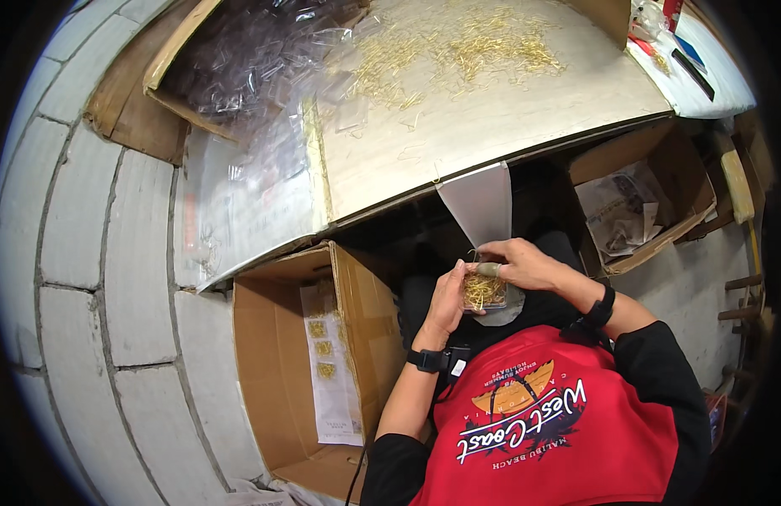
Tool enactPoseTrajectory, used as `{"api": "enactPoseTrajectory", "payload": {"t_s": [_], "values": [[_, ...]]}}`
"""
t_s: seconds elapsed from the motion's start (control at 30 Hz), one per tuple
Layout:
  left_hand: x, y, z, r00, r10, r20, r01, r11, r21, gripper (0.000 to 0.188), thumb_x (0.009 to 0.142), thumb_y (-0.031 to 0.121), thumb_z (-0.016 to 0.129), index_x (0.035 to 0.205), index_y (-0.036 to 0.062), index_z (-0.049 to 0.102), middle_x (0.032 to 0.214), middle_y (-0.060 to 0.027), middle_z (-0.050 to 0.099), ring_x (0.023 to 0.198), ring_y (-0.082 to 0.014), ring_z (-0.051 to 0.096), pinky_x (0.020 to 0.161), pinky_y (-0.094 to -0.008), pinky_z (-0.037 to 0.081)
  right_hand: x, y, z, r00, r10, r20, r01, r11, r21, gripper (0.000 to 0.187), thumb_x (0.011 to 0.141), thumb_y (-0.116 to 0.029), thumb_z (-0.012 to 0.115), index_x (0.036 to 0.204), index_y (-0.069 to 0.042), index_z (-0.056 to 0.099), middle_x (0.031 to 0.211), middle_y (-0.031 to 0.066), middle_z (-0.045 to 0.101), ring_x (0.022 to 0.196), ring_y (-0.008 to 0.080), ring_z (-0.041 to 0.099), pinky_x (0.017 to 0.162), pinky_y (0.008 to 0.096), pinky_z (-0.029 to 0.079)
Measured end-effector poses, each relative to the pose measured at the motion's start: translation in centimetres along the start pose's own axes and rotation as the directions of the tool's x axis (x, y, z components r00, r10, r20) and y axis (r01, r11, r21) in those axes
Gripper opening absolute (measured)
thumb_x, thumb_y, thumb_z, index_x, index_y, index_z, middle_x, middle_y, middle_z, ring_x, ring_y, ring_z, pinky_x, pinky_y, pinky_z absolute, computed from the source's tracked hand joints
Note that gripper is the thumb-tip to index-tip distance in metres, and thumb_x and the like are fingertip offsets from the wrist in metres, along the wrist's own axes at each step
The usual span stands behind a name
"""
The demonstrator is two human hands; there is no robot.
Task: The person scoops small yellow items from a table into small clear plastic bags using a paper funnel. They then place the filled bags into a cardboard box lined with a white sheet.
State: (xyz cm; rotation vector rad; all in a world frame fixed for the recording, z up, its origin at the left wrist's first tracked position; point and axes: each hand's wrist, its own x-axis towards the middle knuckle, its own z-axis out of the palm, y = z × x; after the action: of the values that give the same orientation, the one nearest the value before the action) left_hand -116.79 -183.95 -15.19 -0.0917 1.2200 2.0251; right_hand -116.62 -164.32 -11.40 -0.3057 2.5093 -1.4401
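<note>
In my lap, below the table edge, a small clear plastic box (485,295) is filled with thin gold-coloured wire pieces. My left hand (446,297) is closed around the box's left side. Over its far right edge lies my right hand (525,264), closed on the box too, with a greenish wrap on one finger. A thin wire piece sticks up by the fingertips. Partly hidden under the box is a pale round surface. Many more gold wire pieces (458,55) are spread across the pale tabletop (390,173).
Clear plastic boxes (264,67) are heaped at the far left. A white sheet (481,202) hangs from the table edge. The left cardboard box (276,455) holds a paper strip and several gold filled packs (324,347). Another cardboard box (694,207) with paper stands right.
</note>
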Motion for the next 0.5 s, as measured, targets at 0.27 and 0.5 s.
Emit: {"api": "enactPoseTrajectory", "payload": {"t_s": [0.27,0.5], "values": [[0.2,0.0,0.7,0.987,0.104,-0.12,-0.109,0.993,-0.038,0.046,0.1,0.039,0.038,0.106,-0.003,0.056,0.089,-0.0097,0.064,0.071,-0.0161,0.066,0.048,-0.0288,0.057,0.9,-1.7,1.2,0.999,0.028,-0.024,-0.019,0.95,0.312,0.018,0.084,-0.006,0.061,0.098,0.004,0.067,0.089,0.0123,0.069,0.082,0.0159,0.064,0.075,0.0289,0.05],[-0.6,0.8,1.7,0.999,0.038,-0.027,-0.04,0.997,-0.06,0.049,0.1,0.042,0.034,0.109,-0.0019,0.054,0.09,-0.0103,0.064,0.07,-0.0165,0.066,0.044,-0.0288,0.055,1.5,-0.8,2.0,0.993,0.116,-0.023,-0.09,0.87,0.484,0.02,0.086,-0.012,0.061,0.094,0.005,0.067,0.082,0.009,0.068,0.076,0.0124,0.061,0.071,0.0286,0.05]]}}
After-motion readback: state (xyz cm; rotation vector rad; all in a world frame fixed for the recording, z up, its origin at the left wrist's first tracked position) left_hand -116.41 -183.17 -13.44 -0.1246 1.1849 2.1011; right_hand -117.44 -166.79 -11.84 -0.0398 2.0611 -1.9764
